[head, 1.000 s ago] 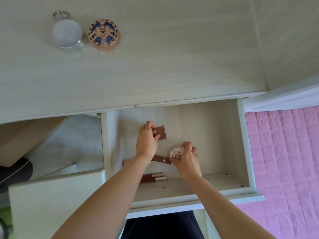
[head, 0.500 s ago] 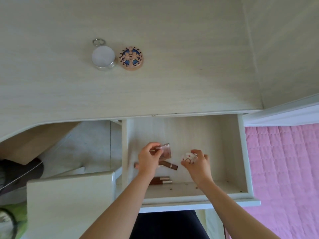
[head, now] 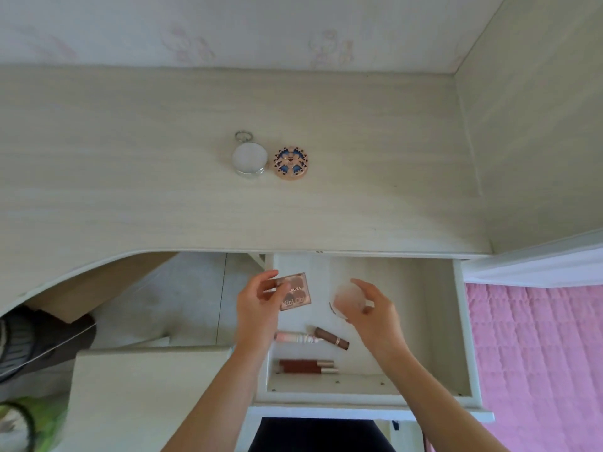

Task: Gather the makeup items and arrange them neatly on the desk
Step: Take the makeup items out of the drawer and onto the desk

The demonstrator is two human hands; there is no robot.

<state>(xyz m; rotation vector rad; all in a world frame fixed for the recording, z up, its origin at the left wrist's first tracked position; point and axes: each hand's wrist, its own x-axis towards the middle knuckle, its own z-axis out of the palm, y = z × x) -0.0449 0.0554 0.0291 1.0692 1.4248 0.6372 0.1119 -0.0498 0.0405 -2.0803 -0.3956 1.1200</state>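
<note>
The left hand pinches a small eyeshadow palette by its edge, label up, at lower centre of the frame. The right hand curls round a blurred pinkish round case, probably a compact. Both items are held above the open drawer, seemingly bound for the desk top. There a silver tin and a patterned compact sit side by side at centre, starting a row. Lip tubes lie in the drawer.
</note>
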